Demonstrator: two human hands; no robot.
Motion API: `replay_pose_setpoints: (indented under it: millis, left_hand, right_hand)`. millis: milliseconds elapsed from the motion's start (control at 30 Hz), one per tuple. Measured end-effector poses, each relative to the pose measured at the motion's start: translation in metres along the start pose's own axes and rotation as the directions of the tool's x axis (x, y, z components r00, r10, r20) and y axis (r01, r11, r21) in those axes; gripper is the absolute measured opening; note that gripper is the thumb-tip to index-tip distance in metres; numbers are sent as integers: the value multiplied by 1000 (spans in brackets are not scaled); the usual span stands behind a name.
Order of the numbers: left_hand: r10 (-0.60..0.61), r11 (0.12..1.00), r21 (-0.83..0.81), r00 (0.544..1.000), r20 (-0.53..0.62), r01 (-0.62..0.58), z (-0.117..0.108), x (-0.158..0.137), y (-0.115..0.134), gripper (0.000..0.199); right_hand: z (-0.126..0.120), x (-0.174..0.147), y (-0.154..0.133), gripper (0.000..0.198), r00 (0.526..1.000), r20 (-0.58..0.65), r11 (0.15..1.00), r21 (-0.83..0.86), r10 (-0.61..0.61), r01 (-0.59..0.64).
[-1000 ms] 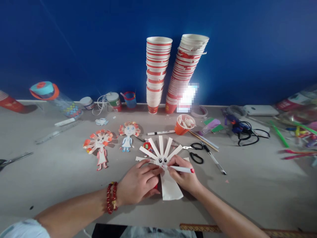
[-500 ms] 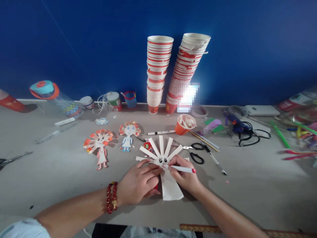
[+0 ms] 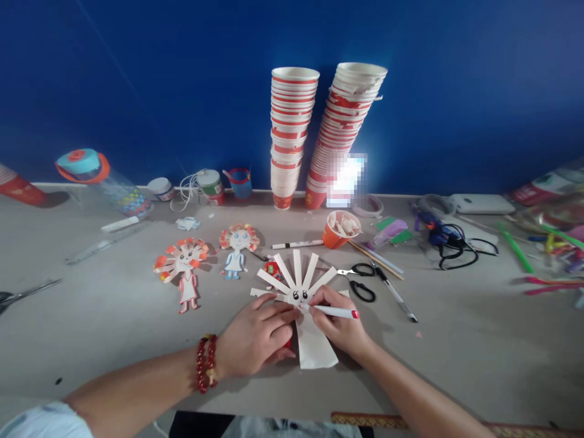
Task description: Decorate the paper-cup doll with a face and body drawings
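Note:
On the table in front of me lies a white paper doll cutout (image 3: 314, 350) with a fan of strips around its head and black eyes drawn on the face. My left hand (image 3: 255, 337) rests on its left side, fingertips pressing the paper by the face. Something red shows between that thumb and fingers, mostly covered. A white marker with a red end (image 3: 337, 311) is gripped in my right hand (image 3: 340, 322), its tip at the face just below the eyes. Black-handled scissors (image 3: 362, 291) lie beyond my right hand.
Two finished-looking paper dolls, one red (image 3: 187, 289) and one blue (image 3: 235, 261), lie to the left. Tall paper cup stacks (image 3: 294, 134) stand by the blue wall. An orange cup of scraps (image 3: 335, 234), a black pen (image 3: 396, 295) and a water bottle (image 3: 121, 188) are around.
The marker's red end has shifted very slightly left, with its tip still at the face. My left hand and the paper doll stay in place.

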State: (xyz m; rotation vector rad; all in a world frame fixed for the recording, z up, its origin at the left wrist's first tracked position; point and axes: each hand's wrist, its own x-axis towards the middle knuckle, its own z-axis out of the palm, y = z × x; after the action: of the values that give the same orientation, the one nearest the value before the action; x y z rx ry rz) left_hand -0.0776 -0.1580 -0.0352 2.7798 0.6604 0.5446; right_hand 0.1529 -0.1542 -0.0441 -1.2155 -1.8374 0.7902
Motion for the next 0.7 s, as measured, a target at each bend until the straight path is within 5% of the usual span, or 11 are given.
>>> replay_pose_setpoints:
  millis: [400, 700]
  left_hand:
    - [1, 1000, -6, 1000, -4, -2, -1, 0, 0, 29]
    - [0, 1000, 3, 1000, 2, 0, -1, 0, 0, 29]
  right_hand:
    - [-1, 1, -1, 10, 1000, -10, 1000, 16, -6, 6]
    - [-6, 0, -3, 11, 986, -165, 996, 83, 36, -23]
